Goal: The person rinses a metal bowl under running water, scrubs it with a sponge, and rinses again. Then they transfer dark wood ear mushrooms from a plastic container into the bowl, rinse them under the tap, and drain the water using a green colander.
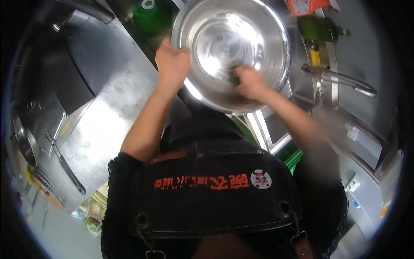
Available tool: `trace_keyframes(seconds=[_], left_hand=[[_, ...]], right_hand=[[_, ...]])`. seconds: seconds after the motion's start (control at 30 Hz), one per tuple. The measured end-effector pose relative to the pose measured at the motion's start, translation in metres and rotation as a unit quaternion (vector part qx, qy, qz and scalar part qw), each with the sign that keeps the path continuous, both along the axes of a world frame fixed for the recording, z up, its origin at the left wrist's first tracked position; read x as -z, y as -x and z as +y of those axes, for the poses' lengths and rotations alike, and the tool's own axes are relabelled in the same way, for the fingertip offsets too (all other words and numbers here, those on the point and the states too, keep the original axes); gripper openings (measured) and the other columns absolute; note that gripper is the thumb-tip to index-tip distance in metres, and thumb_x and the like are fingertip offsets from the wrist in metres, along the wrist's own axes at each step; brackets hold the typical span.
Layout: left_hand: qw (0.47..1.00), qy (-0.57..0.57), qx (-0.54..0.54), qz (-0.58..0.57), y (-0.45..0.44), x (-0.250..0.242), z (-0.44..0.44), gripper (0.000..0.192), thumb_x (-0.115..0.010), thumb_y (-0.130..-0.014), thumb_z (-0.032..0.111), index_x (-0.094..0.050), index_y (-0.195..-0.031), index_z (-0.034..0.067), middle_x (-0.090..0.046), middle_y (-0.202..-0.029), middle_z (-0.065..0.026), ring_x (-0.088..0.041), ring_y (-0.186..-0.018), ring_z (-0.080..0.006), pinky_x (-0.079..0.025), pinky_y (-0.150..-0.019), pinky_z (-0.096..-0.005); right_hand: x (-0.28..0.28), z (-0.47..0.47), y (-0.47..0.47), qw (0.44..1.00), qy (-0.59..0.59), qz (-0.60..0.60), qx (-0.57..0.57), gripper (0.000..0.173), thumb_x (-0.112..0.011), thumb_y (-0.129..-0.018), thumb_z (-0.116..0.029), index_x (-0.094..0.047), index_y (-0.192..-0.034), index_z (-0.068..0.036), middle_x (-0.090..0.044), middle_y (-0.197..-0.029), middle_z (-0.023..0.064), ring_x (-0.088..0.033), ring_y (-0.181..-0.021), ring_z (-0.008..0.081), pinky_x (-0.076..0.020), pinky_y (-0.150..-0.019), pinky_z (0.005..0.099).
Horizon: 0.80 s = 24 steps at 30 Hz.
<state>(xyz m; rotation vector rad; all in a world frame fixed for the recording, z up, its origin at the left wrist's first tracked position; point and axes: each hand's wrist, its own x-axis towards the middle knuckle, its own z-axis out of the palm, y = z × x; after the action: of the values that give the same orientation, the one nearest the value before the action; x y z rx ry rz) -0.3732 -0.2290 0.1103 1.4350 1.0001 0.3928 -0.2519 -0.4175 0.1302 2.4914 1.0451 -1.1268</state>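
Observation:
A large stainless steel bowl (pixel 226 48) is held tilted before me, its inside facing up towards the camera. My left hand (pixel 173 64) grips the bowl's left rim, thumb at the edge. Inside the lower part of the bowl, my right hand (pixel 250 81) is closed around a small dark green thing (pixel 233 77), blurred; it looks like a scouring pad, though this is not certain. The rest of that thing is hidden by my fingers.
Left lies a steel counter (pixel 113 106) with a black-handled carving fork (pixel 68 168). A green bottle (pixel 152 17) stands beyond my left hand. At right are a metal tap (pixel 339 79), a green pump bottle (pixel 318 29) and an orange spray bottle (pixel 304 6).

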Motion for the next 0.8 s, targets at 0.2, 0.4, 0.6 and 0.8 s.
trace_keyframes(seconds=[0.2, 0.4, 0.6, 0.8], left_hand=[[0.999, -0.041, 0.005, 0.031, -0.006, 0.004, -0.004, 0.036, -0.055, -0.071, 0.005, -0.058, -0.105, -0.007, -0.066, -0.092, -0.0253, -0.065, -0.088, -0.0335, -0.049, -0.079, -0.0371], [0.997, 0.039, 0.067, 0.028, 0.002, -0.002, 0.002, 0.039, -0.053, -0.073, 0.000, -0.056, -0.111, -0.007, -0.066, -0.092, -0.0159, -0.063, -0.083, -0.0205, -0.049, -0.076, -0.0305], [0.997, 0.061, -0.003, 0.052, 0.002, -0.023, -0.001, 0.033, -0.054, -0.074, -0.001, -0.057, -0.107, -0.006, -0.066, -0.092, -0.0145, -0.060, -0.080, -0.0175, -0.048, -0.074, -0.0296], [0.999, 0.044, 0.025, -0.017, -0.003, 0.000, -0.012, 0.026, -0.055, -0.073, 0.000, -0.057, -0.098, -0.006, -0.065, -0.089, -0.0137, -0.058, -0.080, -0.0167, -0.047, -0.074, -0.0288]], right_hand=[[0.004, 0.030, 0.046, 0.874, -0.308, 0.298, 0.229, 0.043, -0.060, -0.082, -0.019, -0.054, -0.122, -0.004, -0.061, -0.114, 0.0157, -0.058, -0.105, 0.0259, -0.0446, -0.092, 0.0338], [-0.037, -0.056, -0.067, 0.978, 0.094, -0.012, -0.184, 0.021, -0.073, -0.069, -0.015, -0.070, -0.089, -0.011, -0.063, -0.109, 0.0087, -0.053, -0.110, 0.0242, -0.0423, -0.093, 0.0320], [-0.026, -0.042, -0.046, 0.944, 0.038, -0.218, -0.246, 0.041, -0.071, -0.075, -0.033, -0.063, -0.105, -0.006, -0.055, -0.124, 0.0137, -0.046, -0.119, 0.0268, -0.0390, -0.100, 0.0368], [-0.038, -0.073, 0.049, 0.959, -0.170, 0.212, 0.079, 0.059, -0.069, -0.083, -0.041, -0.055, -0.125, -0.002, -0.063, -0.112, 0.0180, -0.060, -0.105, 0.0301, -0.0460, -0.095, 0.0374]])
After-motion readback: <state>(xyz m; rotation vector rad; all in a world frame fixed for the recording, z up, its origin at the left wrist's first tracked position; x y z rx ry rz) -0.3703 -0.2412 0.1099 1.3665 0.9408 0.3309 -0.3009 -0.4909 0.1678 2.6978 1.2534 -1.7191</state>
